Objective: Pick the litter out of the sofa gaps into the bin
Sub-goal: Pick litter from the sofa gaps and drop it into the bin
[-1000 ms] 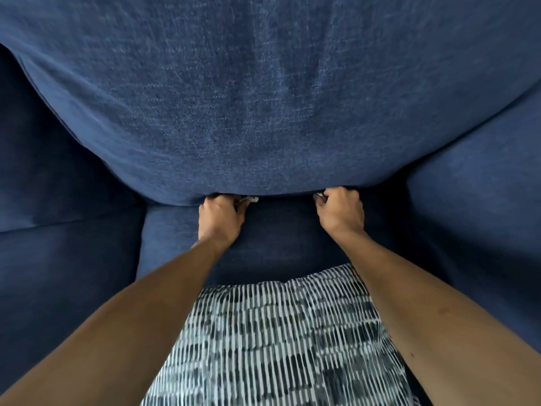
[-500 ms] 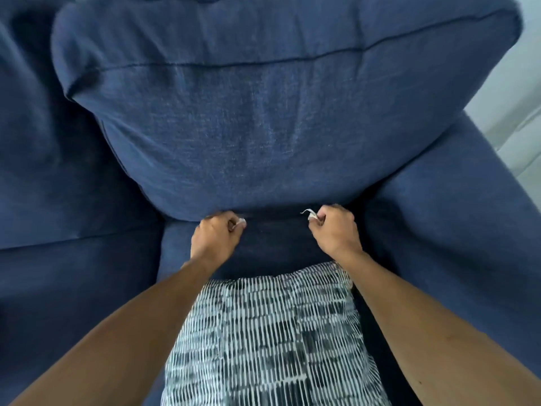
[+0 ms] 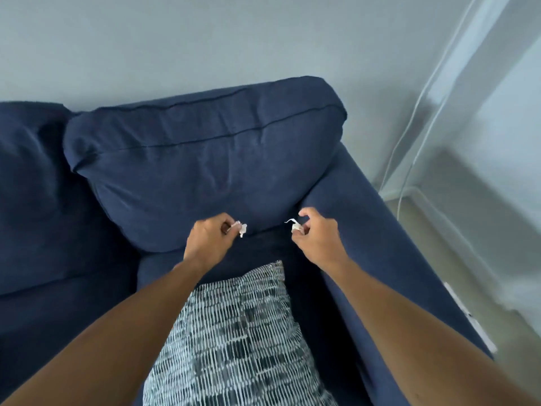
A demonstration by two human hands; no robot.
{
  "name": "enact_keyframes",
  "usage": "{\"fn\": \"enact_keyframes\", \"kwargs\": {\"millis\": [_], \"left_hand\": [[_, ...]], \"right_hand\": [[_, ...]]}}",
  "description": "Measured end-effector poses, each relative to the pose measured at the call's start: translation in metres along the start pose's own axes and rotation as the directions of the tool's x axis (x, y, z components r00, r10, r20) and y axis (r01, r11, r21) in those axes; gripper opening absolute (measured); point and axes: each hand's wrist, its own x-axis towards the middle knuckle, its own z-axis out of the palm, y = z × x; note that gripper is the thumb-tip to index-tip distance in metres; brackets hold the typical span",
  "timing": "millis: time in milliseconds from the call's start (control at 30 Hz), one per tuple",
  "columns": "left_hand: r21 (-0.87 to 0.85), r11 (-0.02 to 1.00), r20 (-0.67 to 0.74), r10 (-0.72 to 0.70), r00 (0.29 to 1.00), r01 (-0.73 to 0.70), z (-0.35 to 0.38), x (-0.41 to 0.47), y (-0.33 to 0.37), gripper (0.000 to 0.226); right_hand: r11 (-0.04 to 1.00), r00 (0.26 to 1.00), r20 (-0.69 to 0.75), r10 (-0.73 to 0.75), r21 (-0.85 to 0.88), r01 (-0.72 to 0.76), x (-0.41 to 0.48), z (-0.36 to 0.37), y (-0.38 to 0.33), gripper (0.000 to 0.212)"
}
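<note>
My left hand pinches a small crumpled white scrap of paper between thumb and fingers. In my right hand is a second white scrap, a thin curled strip. Both hands hover just above the gap between the navy back cushion and the seat of the blue sofa. The bin is not in view.
A black-and-white patterned cushion lies on the seat under my forearms. The sofa's right armrest runs along my right arm. Beyond it are a pale floor, a sheer curtain and a grey wall.
Both hands have drawn back out of the gap with the scraps in them. The view has pulled back and risen, so the wall and the curtain show now.
</note>
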Motion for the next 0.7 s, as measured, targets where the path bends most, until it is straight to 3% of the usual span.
{"fn": "enact_keyframes", "kwargs": {"millis": [100, 200, 433, 700], "left_hand": [[-0.028, 0.997, 0.026, 0.073, 0.997, -0.073, 0.007, -0.011, 0.041, 0.017], [-0.058, 0.989, 0.067, 0.138, 0.988, -0.135, 0.02, -0.023, 0.082, 0.016], [-0.152, 0.925, 0.186, 0.372, 0.909, -0.348, 0.07, -0.065, 0.176, 0.02], [-0.196, 0.885, 0.353, 0.466, 0.811, -0.423, 0.148, -0.135, 0.264, 0.018]], "right_hand": [[0.999, 0.998, -0.047, -0.034, -0.03, 0.032, -0.019, -0.04, 0.008, 0.011], [0.998, 0.996, -0.081, -0.037, -0.058, 0.033, -0.038, -0.078, 0.023, 0.019], [0.996, 0.984, -0.177, 0.013, -0.089, -0.029, -0.102, -0.18, 0.072, 0.013], [0.965, 0.942, -0.28, 0.184, -0.133, -0.228, -0.191, -0.255, 0.149, 0.013]]}}
